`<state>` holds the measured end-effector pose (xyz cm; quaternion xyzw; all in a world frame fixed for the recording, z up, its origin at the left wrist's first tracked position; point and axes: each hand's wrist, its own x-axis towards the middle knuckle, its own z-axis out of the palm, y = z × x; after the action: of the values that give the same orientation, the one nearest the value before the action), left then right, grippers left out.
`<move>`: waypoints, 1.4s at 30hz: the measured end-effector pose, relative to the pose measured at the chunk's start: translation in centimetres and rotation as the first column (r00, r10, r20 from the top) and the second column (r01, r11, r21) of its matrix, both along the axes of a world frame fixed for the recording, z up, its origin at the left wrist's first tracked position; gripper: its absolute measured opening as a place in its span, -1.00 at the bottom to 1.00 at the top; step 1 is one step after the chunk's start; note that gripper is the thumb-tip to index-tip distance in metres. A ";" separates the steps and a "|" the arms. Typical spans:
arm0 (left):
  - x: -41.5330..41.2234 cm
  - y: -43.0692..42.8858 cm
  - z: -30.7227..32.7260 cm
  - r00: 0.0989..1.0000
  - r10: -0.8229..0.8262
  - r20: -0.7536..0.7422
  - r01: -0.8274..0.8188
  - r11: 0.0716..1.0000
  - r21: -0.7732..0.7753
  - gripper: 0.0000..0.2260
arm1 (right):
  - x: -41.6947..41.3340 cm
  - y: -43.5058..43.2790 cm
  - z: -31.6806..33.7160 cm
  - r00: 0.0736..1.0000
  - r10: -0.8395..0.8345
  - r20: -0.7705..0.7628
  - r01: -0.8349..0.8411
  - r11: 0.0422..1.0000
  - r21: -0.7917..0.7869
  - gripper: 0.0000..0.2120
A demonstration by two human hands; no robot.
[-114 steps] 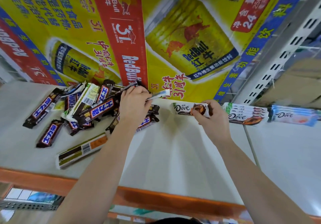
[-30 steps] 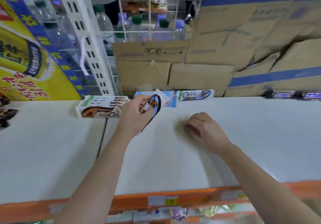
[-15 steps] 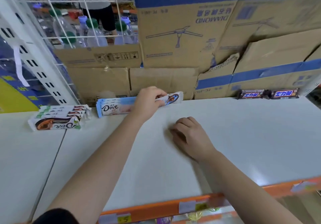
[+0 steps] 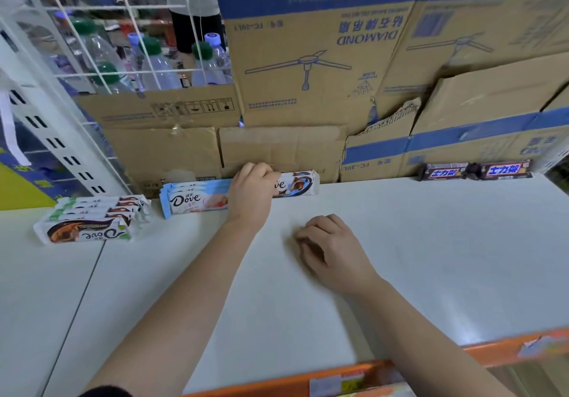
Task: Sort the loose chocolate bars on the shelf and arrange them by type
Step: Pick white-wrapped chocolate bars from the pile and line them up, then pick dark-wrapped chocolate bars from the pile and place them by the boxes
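Right of the pale-blue Dove stack (image 4: 197, 201), my left hand (image 4: 251, 195) curls its grip round a Dove bar (image 4: 297, 181), placing it; my right hand (image 4: 334, 252) rests empty, loosely curled. Next: release it squarely.

"Dove" was printed on the pale blue bars (image 4: 197, 201) and, upside down, on the green-white bar (image 4: 83, 231), while only the letters "ve" showed on the blue-white bar (image 4: 297, 182). The two dark bars (image 4: 475, 171) each carried "士力架". The big carton (image 4: 366, 57) bore "DIAMOND" upside down, and the lower carton (image 4: 369, 156) read "FC-30L", also upside down.
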<state>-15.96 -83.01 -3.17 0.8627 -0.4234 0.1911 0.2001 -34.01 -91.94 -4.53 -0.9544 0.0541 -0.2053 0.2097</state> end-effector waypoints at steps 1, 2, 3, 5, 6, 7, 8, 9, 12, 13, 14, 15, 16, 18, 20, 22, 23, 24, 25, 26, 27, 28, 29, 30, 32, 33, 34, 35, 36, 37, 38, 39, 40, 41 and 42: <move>0.0 -0.1 0.0 1.000 0.001 -0.011 -0.001 1.000 0.003 -0.74 | 0.0 0.0 0.0 1.000 -0.001 -0.001 0.001 1.000 -0.002 -0.87; 0.1 -0.3 0.1 1.000 0.003 -0.016 -0.003 1.000 0.012 -0.74 | 0.0 -0.1 0.0 1.000 -0.002 -0.004 0.002 1.000 -0.003 -0.87; 0.0 -0.4 0.1 1.000 0.006 -0.023 -0.005 1.000 0.021 -0.74 | 0.0 -0.1 0.0 1.000 -0.004 -0.007 0.004 1.000 0.000 -0.86; -0.1 -0.5 0.1 0.999 0.002 -0.038 -0.001 0.999 0.037 -0.74 | 0.0 -0.1 -0.1 1.000 -0.010 -0.015 0.010 1.000 0.007 -0.86; -0.1 -0.7 0.0 0.999 -0.004 -0.040 0.005 0.999 0.049 -0.75 | 0.1 -0.1 -0.1 1.000 -0.011 -0.019 0.012 1.000 0.008 -0.86; -0.2 -0.8 -0.1 0.999 -0.008 -0.038 0.011 0.998 0.061 -0.75 | 0.1 -0.1 -0.1 1.000 -0.011 -0.024 0.011 1.000 0.007 -0.86; -0.2 -0.8 -0.1 0.999 -0.012 -0.032 0.014 0.998 0.069 -0.75 | 0.1 0.0 -0.1 1.000 -0.010 -0.029 0.010 1.000 0.005 -0.86; -0.2 -0.8 -0.1 0.999 -0.017 -0.029 0.019 0.997 0.078 -0.76 | 0.1 0.0 0.0 0.999 -0.010 -0.032 0.010 1.000 0.003 -0.86; -0.4 -0.3 0.2 0.998 -0.047 -0.030 0.049 0.997 0.063 -0.79 | 0.1 0.1 0.2 0.999 -0.015 -0.038 0.015 1.000 -0.001 -0.86; -0.4 0.2 0.3 0.998 -0.062 -0.032 0.064 0.997 0.041 -0.79 | 0.2 0.2 0.3 0.999 -0.012 -0.037 0.012 1.000 0.010 -0.85; -0.5 0.8 0.6 0.997 -0.076 -0.019 0.076 0.997 0.018 -0.80 | 0.4 0.5 0.5 0.999 -0.003 -0.032 0.003 1.000 0.026 -0.85; -0.4 1.6 0.8 0.997 -0.080 0.008 0.080 0.997 0.005 -0.81 | 0.7 0.8 0.8 1.000 0.014 -0.027 -0.013 0.999 0.037 -0.85; -0.3 2.7 1.1 0.997 -0.072 0.035 0.072 0.997 -0.002 -0.82 | 1.3 1.2 1.1 0.999 0.038 -0.022 -0.037 0.999 0.039 -0.84; 0.1 5.3 1.5 0.997 -0.027 0.067 0.027 1.000 -0.012 -0.83 | 2.7 2.1 1.8 0.996 0.087 -0.015 -0.087 0.996 0.027 -0.83; 0.6 8.7 1.6 0.995 0.041 0.086 -0.039 0.999 -0.028 -0.84 | 4.7 3.4 2.2 0.989 0.145 -0.012 -0.145 0.989 0.008 -0.79; 1.0 12.4 1.7 0.989 0.120 0.081 -0.118 0.992 -0.034 -0.80 | 7.0 5.3 2.4 0.980 0.198 -0.022 -0.199 0.980 -0.009 -0.77; 1.2 14.3 1.8 0.985 0.156 0.073 -0.155 0.988 -0.025 -0.76 | 8.1 6.4 2.4 0.975 0.222 -0.026 -0.222 0.975 -0.009 -0.76; 1.4 16.8 1.8 0.977 0.201 0.066 -0.201 0.979 -0.012 -0.74 | 9.4 8.0 2.4 0.966 0.258 -0.026 -0.259 0.966 -0.008 -0.76; 1.6 18.4 1.8 0.971 0.234 0.051 -0.235 0.972 0.005 -0.73 | 10.4 9.0 2.4 0.959 0.281 -0.024 -0.282 0.959 -0.007 -0.75; 1.8 20.0 1.7 0.962 0.269 0.037 -0.270 0.963 0.020 -0.74 | 11.2 10.1 2.5 0.953 0.303 -0.021 -0.304 0.953 -0.007 -0.75; 2.0 22.4 1.6 0.947 0.320 0.023 -0.320 0.947 0.032 -0.75 | 12.3 12.0 2.5 0.940 0.339 -0.015 -0.340 0.941 -0.009 -0.76; 2.2 24.7 1.5 0.931 0.366 0.009 -0.366 0.930 0.038 -0.76 | 13.3 13.8 2.5 0.929 0.371 -0.012 -0.371 0.929 -0.009 -0.78; 2.5 27.1 1.3 0.912 0.409 0.000 -0.409 0.912 0.043 -0.75 | 14.2 15.7 2.7 0.919 0.394 -0.012 -0.394 0.919 -0.006 -0.80; 2.7 29.5 1.1 0.894 0.448 -0.011 -0.447 0.893 0.049 -0.73 | 15.2 17.6 2.7 0.910 0.414 -0.009 -0.414 0.910 0.001 -0.82; 3.1 34.0 0.9 0.859 0.510 -0.037 -0.508 0.860 0.053 -0.71 | 17.0 21.6 2.9 0.887 0.461 -0.003 -0.461 0.887 0.021 -0.81; 3.3 36.2 0.8 0.843 0.536 -0.050 -0.533 0.844 0.055 -0.71 | 17.9 23.6 3.0 0.875 0.484 0.005 -0.484 0.875 0.031 -0.78; 3.5 38.4 0.8 0.828 0.557 -0.062 -0.554 0.831 0.056 -0.71 | 18.8 25.6 3.0 0.865 0.502 0.017 -0.502 0.864 0.036 -0.77; 3.9 40.6 0.8 0.817 0.572 -0.070 -0.569 0.820 0.056 -0.70 | 19.7 27.6 3.1 0.859 0.511 0.030 -0.512 0.858 0.039 -0.78; 4.3 42.8 0.8 0.807 0.585 -0.080 -0.582 0.811 0.060 -0.70 | 20.6 29.8 3.2 0.856 0.515 0.041 -0.516 0.855 0.042 -0.81; 4.8 44.9 0.9 0.795 0.599 -0.093 -0.595 0.801 0.069 -0.71 | 21.5 31.9 3.3 0.854 0.517 0.050 -0.519 0.853 0.049 -0.83; 5.3 47.0 0.9 0.782 0.614 -0.107 -0.609 0.789 0.079 -0.73 | 22.4 34.0 3.3 0.851 0.523 0.055 -0.525 0.849 0.057 -0.85; 5.9 49.0 0.8 0.769 0.628 -0.117 -0.622 0.778 0.086 -0.76 | 23.3 36.0 3.3 0.847 0.529 0.051 -0.532 0.845 0.061 -0.85; 6.6 50.9 0.8 0.760 0.637 -0.128 -0.631 0.770 0.090 -0.79 | 24.3 38.0 3.3 0.844 0.535 0.032 -0.536 0.842 0.064 -0.85; 7.3 52.8 0.7 0.755 0.641 -0.139 -0.634 0.768 0.096 -0.80 | 25.2 39.9 3.2 0.844 0.536 -0.002 -0.535 0.843 0.062 -0.83; 7.9 54.6 0.6 0.755 0.639 -0.148 -0.632 0.769 0.099 -0.80 | 26.2 41.7 3.1 0.845 0.533 -0.040 -0.531 0.846 0.054 -0.80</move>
<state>-8.05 -28.39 -2.57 0.9723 -0.0906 0.1629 0.1409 -7.78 -50.23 -1.42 -0.9327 -0.2027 -0.1123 0.2765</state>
